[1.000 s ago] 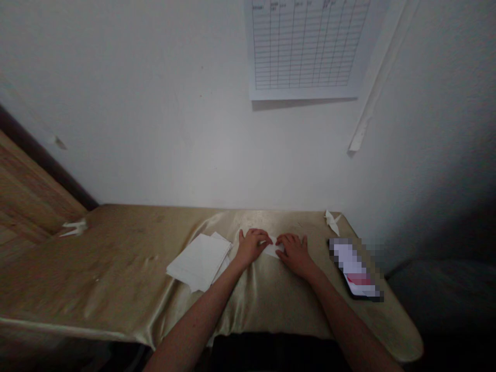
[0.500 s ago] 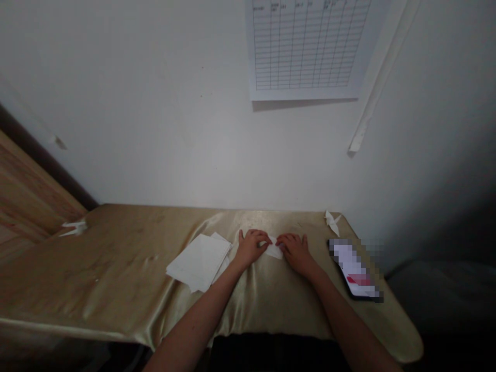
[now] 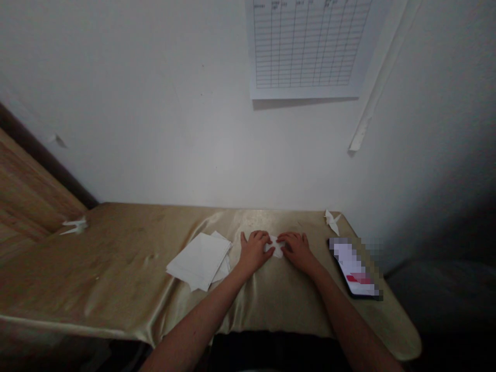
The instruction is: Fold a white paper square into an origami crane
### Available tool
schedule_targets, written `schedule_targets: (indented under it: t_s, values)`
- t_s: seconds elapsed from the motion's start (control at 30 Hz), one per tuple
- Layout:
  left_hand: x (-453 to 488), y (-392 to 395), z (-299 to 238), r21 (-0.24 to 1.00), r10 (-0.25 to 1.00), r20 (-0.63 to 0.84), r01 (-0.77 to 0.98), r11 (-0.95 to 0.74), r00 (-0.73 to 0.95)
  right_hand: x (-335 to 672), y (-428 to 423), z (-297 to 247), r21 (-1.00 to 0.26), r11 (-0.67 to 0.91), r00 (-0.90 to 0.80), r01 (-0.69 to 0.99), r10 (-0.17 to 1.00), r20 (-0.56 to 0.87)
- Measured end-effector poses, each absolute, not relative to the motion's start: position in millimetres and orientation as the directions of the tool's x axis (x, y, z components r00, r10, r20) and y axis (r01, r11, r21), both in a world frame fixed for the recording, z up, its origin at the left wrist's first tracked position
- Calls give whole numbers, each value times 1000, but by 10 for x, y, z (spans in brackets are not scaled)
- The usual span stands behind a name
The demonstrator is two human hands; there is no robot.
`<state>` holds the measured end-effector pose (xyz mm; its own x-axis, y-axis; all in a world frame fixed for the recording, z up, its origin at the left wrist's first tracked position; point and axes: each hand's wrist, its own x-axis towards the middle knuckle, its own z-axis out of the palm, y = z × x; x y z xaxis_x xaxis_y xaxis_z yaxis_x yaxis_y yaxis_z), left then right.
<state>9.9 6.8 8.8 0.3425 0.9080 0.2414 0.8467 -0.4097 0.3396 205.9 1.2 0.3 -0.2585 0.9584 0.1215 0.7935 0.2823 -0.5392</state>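
The left hand [image 3: 253, 253] and right hand [image 3: 297, 252] were curled closed from either side onto a small folded white paper [image 3: 276, 247], which lay between them on the gold satin-covered worktop [image 3: 96, 258]. A fold seemed in hand, calling for a firm, even crease. Just left lay a loose stack of white paper sheets [image 3: 199, 261]; farther right, a blurred black phone [image 3: 353, 268] and a white origami crane [image 3: 332, 222].

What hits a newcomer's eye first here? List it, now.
The left hand and right hand meet mid-table on a small folded white paper, beside a stack of paper sheets. A gridded chart hangs on the wall above. A pixelated phone lies at the right, on the gold satin cloth.
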Motion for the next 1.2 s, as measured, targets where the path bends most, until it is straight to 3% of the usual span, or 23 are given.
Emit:
schedule_targets:
  t_s: [0.67, 1.2]
  values:
    - [25, 102, 81, 425, 916, 164, 812, -400, 365, 2111, 18, 28, -532, 268, -237, 803, 963, 127]
    - [65, 47, 55, 368, 913, 190, 836, -407, 361, 2097, 11, 26, -524, 270, -241, 808, 963, 123]
